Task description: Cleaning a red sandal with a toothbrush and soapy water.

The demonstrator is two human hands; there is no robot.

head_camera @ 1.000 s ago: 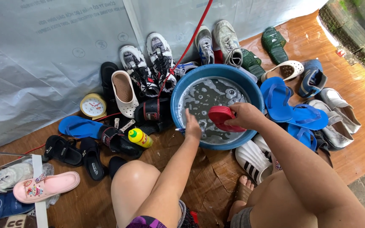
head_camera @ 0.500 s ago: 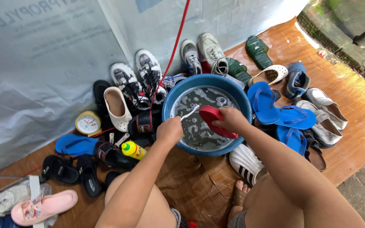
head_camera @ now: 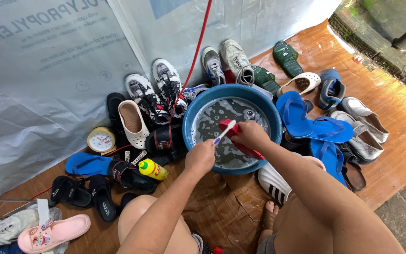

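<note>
I'm mid-scrub: my left hand (head_camera: 200, 157) has its grip closed on a toothbrush (head_camera: 224, 132), bristles on the red sandal (head_camera: 238, 139) that my right hand (head_camera: 251, 135) grips over the blue basin (head_camera: 269, 110) at frame centre. The sandal's long axis runs upper left to lower right. Next I'd judge short strokes along it.

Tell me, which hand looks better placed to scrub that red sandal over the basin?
The left hand, probably: it holds the toothbrush, bristles already at the red sandal. The right hand grips the sandal over the blue basin.
</note>
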